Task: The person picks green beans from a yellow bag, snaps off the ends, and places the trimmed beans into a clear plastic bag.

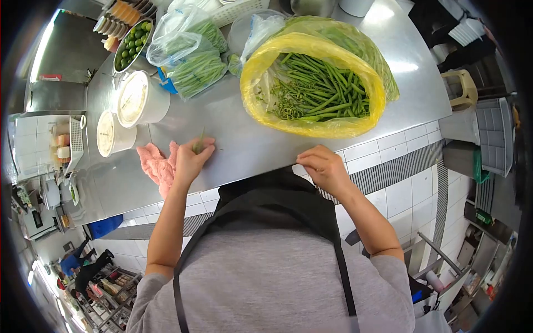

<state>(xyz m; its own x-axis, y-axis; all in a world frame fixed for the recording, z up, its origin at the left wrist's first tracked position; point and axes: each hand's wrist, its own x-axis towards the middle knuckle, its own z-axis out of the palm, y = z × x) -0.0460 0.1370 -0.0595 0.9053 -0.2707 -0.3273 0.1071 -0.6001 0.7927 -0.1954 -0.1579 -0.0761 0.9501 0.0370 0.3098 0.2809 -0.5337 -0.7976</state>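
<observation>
A yellow plastic bag (252, 105) lies wide open on the steel table, with long green beans (325, 83) inside and thin, curly green trimmings (288, 105) at their left. My left hand (191, 161) is over the table beside a pink cloth (161, 166), its thumb and fingers closed around small green bits (198, 145) that look like bean ends. At the table's front edge, below the bag, is my right hand (325, 169). Its fingertips are pinched together, and whatever they may hold is hidden.
Clear bags of green beans (197, 72) lie behind my left hand. Two lidded white tubs (145, 102) stand at the left, near a metal bowl of limes (133, 47). A beige stool (463, 89) is beyond the table's right end. Two people (83, 266) are far off at lower left.
</observation>
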